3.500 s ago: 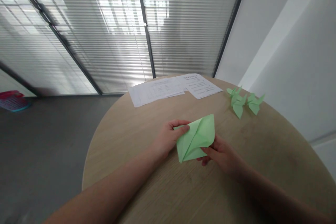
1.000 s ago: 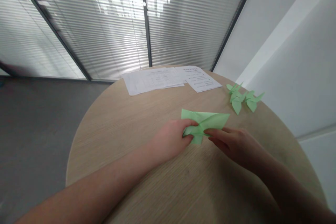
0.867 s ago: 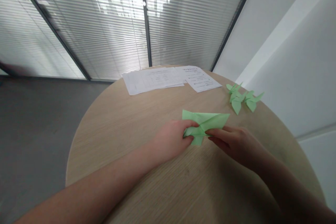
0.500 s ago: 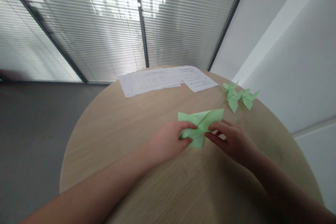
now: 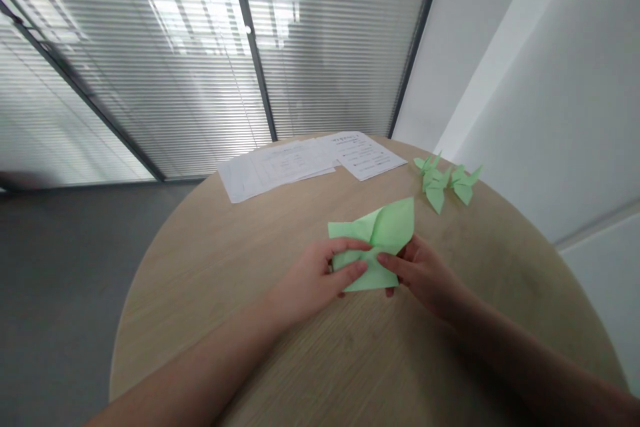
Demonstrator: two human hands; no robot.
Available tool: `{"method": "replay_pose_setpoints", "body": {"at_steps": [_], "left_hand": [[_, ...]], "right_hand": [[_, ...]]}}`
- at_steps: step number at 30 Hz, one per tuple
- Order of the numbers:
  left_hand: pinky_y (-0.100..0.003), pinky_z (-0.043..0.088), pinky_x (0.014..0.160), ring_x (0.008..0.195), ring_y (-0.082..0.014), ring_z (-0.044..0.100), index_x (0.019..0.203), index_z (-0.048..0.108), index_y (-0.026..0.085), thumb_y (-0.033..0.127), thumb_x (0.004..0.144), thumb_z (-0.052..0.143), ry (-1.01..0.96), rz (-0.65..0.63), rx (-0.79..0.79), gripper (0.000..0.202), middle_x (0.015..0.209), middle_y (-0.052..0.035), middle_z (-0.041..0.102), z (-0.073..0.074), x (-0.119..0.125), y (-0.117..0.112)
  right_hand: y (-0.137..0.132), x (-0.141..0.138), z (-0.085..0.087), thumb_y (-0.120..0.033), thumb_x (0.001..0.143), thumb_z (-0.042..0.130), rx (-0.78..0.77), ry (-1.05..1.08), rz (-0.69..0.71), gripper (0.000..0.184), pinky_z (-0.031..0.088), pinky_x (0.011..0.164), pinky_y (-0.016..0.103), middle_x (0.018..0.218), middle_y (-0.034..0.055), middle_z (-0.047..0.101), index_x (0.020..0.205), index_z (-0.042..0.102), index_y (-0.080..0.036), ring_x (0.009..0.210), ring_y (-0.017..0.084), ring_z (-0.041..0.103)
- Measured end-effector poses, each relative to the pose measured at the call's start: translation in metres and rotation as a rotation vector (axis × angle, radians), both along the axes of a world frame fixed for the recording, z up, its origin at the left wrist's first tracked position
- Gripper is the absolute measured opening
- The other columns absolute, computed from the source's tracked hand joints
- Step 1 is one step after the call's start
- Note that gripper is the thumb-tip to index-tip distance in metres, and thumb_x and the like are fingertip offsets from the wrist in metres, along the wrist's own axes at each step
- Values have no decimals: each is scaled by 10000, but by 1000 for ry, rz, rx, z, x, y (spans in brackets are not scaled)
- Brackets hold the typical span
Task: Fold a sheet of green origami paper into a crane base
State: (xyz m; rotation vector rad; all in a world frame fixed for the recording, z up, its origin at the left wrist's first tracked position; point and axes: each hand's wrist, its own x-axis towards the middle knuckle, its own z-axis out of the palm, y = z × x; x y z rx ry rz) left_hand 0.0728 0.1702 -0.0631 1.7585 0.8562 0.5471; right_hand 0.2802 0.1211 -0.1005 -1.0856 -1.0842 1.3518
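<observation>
The left hand (image 5: 310, 275) and right hand (image 5: 426, 275) pinch a creased green paper (image 5: 393, 225) between them. Folded green figures (image 5: 435, 195) sit farther back on the bench (image 5: 215, 287).

Two bare forearms (image 5: 220, 353), bare fingers (image 5: 350, 244)

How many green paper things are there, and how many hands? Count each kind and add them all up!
Held green paper: 1
Small folded green shapes on the table: 3, as far as the bunch shows
Left hand and right hand: 2
Total: 6
</observation>
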Motion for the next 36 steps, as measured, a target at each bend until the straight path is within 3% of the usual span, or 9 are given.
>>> {"method": "replay_pose_setpoints", "body": {"at_steps": [3,6,8,14,19,22,27,31,36], "left_hand": [[-335,549,860,1061,-223,661,1166,729,234,406,979,541,-101,103,202,316,1164,-78,705,-2,-4,8],[-333,555,849,1158,-240,635,1030,726,205,313,938,594,-116,149,223,194,1342,-98,623,-5,-6,15],[-326,560,802,1073,-225,669,994,667,185,243,876,652,-109,107,152,132,1282,-105,649,-8,-6,18],[-288,523,718,787,-153,645,1168,583,187,133,800,671,-61,-29,23,383,874,-11,695,-12,-2,19],[-272,483,680,738,-135,606,1158,640,162,187,757,738,-115,-4,-62,413,888,-23,686,-18,2,18],[-289,502,728,794,-152,648,1192,628,154,225,727,801,-228,2,-224,501,955,-52,707,-22,4,17],[-364,562,824,901,-218,719,1316,577,200,222,661,882,-391,-8,-552,723,1056,-82,731,-16,7,10],[-341,568,816,852,-209,724,1104,699,159,260,684,880,-310,-112,-653,469,966,-77,754,-12,7,5],[-309,549,754,791,-190,703,931,747,155,354,752,839,-130,-173,-455,283,897,-52,759,-17,5,8]], "right_hand": [[0,6,0,-417,749,846,-20,-62,3,491,507,368,212,702,-32,667,1076,553,-199,439,106,576],[0,14,-3,-362,758,837,-77,-127,123,584,478,339,193,717,-42,658,1228,532,-199,413,96,560],[-1,20,-5,-330,771,824,-105,-133,220,724,479,334,189,775,-30,673,1384,454,-223,451,110,586],[-3,24,-6,-302,820,787,-154,-77,403,965,505,383,197,914,15,736,1579,193,-279,533,139,656],[-4,15,-4,-341,804,797,-108,5,305,885,597,617,315,905,15,746,1543,319,-251,707,199,722],[-5,12,-3,-339,786,811,-87,16,278,856,600,775,391,958,34,753,1519,378,-244,837,235,739],[-8,8,0,-330,798,799,-76,13,287,829,589,817,421,1025,56,759,1513,386,-255,937,264,736],[-10,5,3,-319,785,796,-103,0,254,828,586,794,404,1087,71,756,1504,393,-247,927,264,738],[-10,4,3,-295,779,783,-112,-78,228,850,568,754,362,977,28,736,1521,371,-246,882,240,725]]}}
